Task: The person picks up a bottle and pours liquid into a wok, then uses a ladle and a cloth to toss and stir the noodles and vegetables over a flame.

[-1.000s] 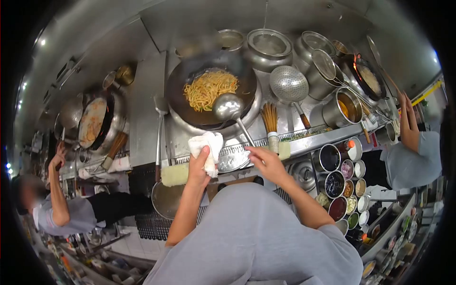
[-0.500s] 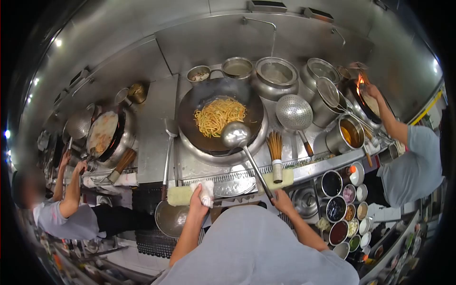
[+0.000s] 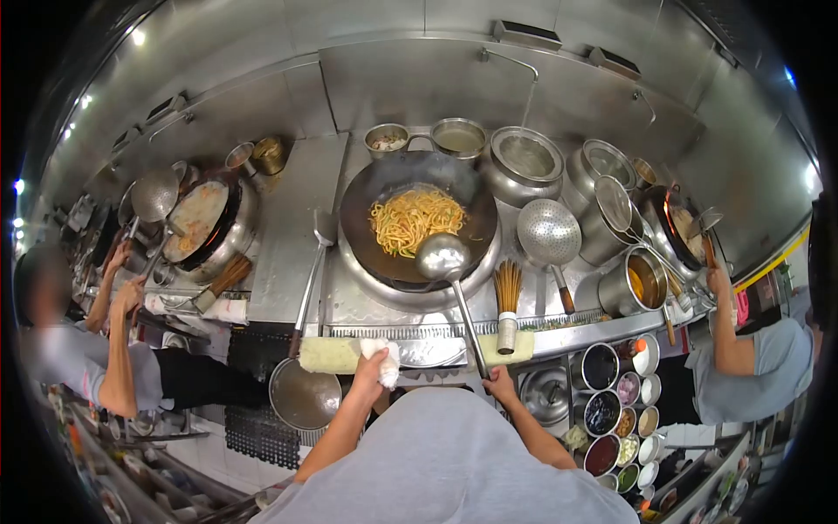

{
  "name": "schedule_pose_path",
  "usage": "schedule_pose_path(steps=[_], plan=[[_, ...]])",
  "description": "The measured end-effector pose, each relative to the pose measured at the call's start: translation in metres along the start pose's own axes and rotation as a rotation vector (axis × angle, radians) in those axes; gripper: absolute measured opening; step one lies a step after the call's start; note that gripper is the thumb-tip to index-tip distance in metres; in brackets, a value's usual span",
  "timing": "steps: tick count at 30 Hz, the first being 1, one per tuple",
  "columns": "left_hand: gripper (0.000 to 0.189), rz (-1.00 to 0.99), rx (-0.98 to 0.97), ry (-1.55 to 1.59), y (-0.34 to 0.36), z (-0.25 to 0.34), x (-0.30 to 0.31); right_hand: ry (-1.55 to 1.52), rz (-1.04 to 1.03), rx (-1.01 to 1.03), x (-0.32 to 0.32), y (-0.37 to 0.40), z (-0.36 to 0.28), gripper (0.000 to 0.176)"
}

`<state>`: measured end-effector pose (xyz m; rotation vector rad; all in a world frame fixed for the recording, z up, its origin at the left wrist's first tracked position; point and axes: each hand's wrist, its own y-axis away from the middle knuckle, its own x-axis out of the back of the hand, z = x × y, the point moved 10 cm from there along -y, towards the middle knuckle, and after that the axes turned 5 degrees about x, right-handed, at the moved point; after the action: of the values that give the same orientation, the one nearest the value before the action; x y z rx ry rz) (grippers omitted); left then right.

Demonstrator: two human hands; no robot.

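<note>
A dark wok sits on a round steel burner ring, holding a heap of sauced noodles. My right hand grips the end of a long-handled steel ladle, whose round bowl rests against the near edge of the noodles. Bunched in my left hand is a white cloth, held in front of the counter, left of the ladle handle. Beside the wok's right side stand a bamboo wok brush and a perforated skimmer.
Pots of liquid line the back. Seasoning containers crowd the lower right. A strainer hangs at left below a long-handled tool. Co-workers' arms work woks at left and at right.
My view has shifted, moving the scene slightly within the frame. The ladle stays by the noodles. At the right, the co-worker's hand has dropped lower and the flame at that wok has shrunk.
</note>
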<state>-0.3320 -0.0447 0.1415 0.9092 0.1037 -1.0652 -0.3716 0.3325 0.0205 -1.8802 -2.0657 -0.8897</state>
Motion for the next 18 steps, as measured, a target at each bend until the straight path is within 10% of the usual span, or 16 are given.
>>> schedule_pose_path(steps=[10, 16, 18], plan=[[0.033, 0.056, -0.007, 0.026, 0.013, -0.003, 0.019, 0.224, 0.058, 0.355, 0.046, 0.045, -0.1, 0.026], [0.033, 0.062, -0.061, 0.057, 0.006, 0.0, 0.04, -0.495, -0.359, 0.174, 0.047, -0.02, -0.199, 0.027], [0.033, 0.074, -0.028, 0.03, 0.004, 0.002, 0.039, -0.263, -0.056, 0.297, 0.075, -0.071, -0.248, 0.029]])
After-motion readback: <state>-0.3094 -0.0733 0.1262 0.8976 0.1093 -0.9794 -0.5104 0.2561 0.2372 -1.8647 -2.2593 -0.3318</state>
